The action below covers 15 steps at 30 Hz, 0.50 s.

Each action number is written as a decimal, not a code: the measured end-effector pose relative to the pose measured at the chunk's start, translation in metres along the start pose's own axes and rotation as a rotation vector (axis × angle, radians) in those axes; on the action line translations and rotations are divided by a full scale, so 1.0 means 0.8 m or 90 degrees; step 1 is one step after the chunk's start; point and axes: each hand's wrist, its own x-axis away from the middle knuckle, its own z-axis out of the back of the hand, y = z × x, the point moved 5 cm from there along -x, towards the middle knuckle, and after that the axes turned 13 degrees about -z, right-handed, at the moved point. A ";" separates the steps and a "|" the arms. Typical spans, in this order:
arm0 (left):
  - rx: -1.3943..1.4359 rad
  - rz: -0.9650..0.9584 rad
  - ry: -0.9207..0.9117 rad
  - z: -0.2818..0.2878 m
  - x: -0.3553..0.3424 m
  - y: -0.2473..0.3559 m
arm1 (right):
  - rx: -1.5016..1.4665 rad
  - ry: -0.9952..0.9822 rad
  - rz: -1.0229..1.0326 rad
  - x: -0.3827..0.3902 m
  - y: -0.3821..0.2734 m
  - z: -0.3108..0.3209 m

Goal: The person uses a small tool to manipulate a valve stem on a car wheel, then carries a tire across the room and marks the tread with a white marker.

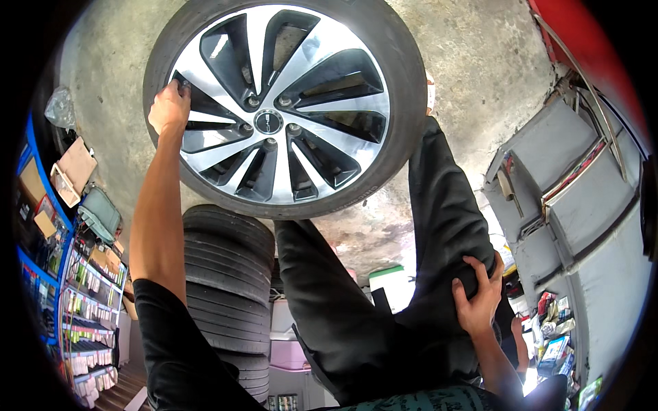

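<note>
A large car wheel (321, 42), a black tyre on a silver and black multi-spoke rim, lies in front of me with its outer face up. My left hand (170, 108) is at the left edge of the rim, its fingers curled closed. Something small and dark shows at the fingertips, but I cannot make out what it is. My right hand (480, 296) rests on my right leg (449, 226) in black trousers, fingers spread, holding nothing. Both legs reach forward toward the near side of the tyre.
A stack of tyres (226, 281) stands beside my left leg. Blue-framed shelves (46, 274) with many small boxes line the left, near a greenish-grey bag (101, 214). Grey metal equipment (548, 147) and a red panel (596, 41) stand right. Concrete floor (473, 61) surrounds the wheel.
</note>
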 end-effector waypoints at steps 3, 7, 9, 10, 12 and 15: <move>0.025 0.062 0.006 -0.011 -0.008 -0.010 | 0.008 0.006 0.007 -0.001 -0.005 0.002; 0.036 0.131 0.014 0.006 0.001 0.002 | 0.000 0.011 0.013 0.000 -0.004 0.000; 0.011 0.052 -0.027 0.006 0.001 -0.001 | -0.007 0.004 0.011 -0.001 -0.006 0.001; -0.001 0.012 -0.048 0.005 0.000 -0.002 | -0.003 0.007 0.012 -0.001 -0.005 0.002; 0.011 -0.008 -0.001 0.003 -0.003 -0.002 | 0.005 0.012 0.016 -0.002 -0.005 0.002; 0.112 0.001 0.013 -0.020 -0.020 -0.023 | -0.006 0.008 0.017 -0.004 -0.006 0.003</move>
